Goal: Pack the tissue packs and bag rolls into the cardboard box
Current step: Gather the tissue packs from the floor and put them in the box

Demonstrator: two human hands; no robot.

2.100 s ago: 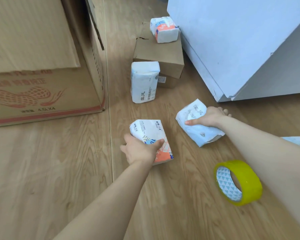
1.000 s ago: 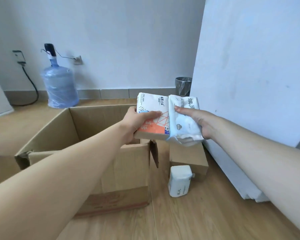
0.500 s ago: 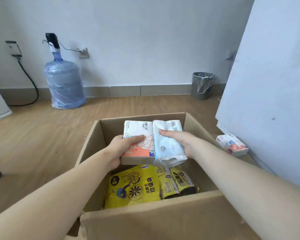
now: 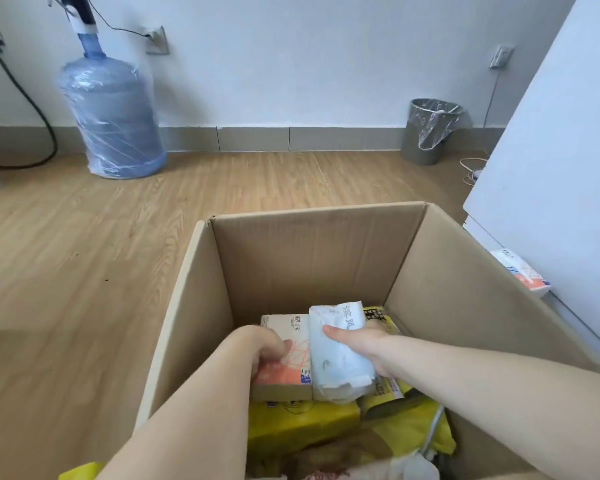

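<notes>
- while both hands reach down into the cardboard box (image 4: 319,258), each holds one tissue pack, and the two packs lie side by side, touching along their long edges.
- the left hand (image 4: 264,344) grips the orange-and-white tissue pack (image 4: 288,374) from its 9 o'clock side, with the fingers curled over the top face.
- the right hand (image 4: 364,341) grips the pale blue tissue pack (image 4: 340,370) from its 3 o'clock side; the thumb lies across the top and the other fingers are hidden underneath.
- both packs are low inside the box, nearer the far wall at 12 o'clock and just above the yellow bag rolls (image 4: 302,420); i cannot tell whether they rest on them.
- the yellow bag rolls cover the box bottom from 6 o'clock round to 3 o'clock.
- a third tissue pack (image 4: 520,273), white with orange, lies outside the box at 3 o'clock, at the foot of the white panel (image 4: 551,133).
- the box stands on a wooden floor (image 4: 118,237).
- at 10 o'clock a film-wrapped water bottle (image 4: 111,112) with a pump on top stands against the wall.
- at 1 o'clock a grey waste bin (image 4: 430,133) with a clear liner stands by the skirting.
</notes>
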